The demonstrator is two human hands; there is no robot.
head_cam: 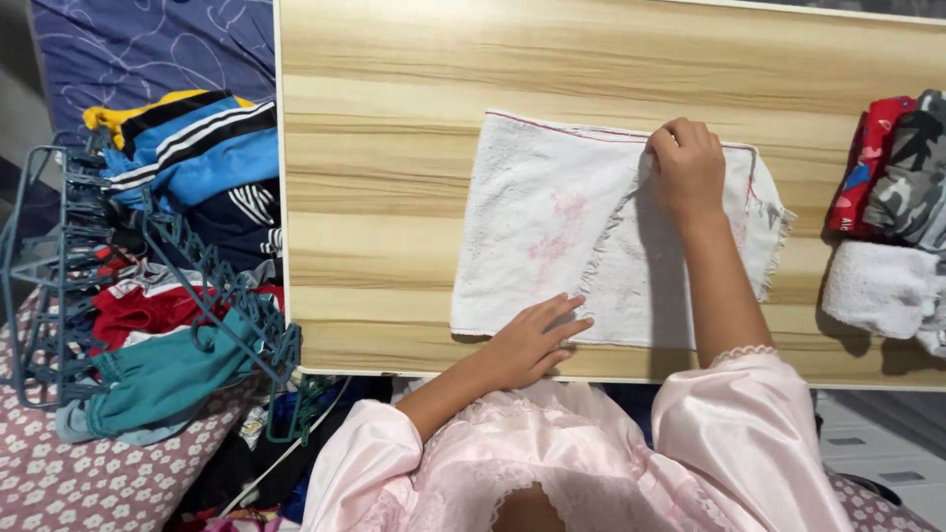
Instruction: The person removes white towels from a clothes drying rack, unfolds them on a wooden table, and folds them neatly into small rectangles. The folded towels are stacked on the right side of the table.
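A white towel (537, 232) with a faint pink pattern and a red-stitched top edge lies flat on the wooden table (394, 89), one fringed flap folded over its right half. My left hand (532, 340) rests palm down on the towel's near edge, fingers spread. My right hand (687, 166) presses on the folded flap near the towel's far edge, fingers curled against the cloth. Pink satin sleeves cover both upper arms.
Folded clothes (902, 163) and a rolled white towel (877, 286) sit at the table's right edge. Left of the table lies a heap of coloured garments (192, 158) with a teal plastic hanger rack (89, 266) on a patterned bed cover.
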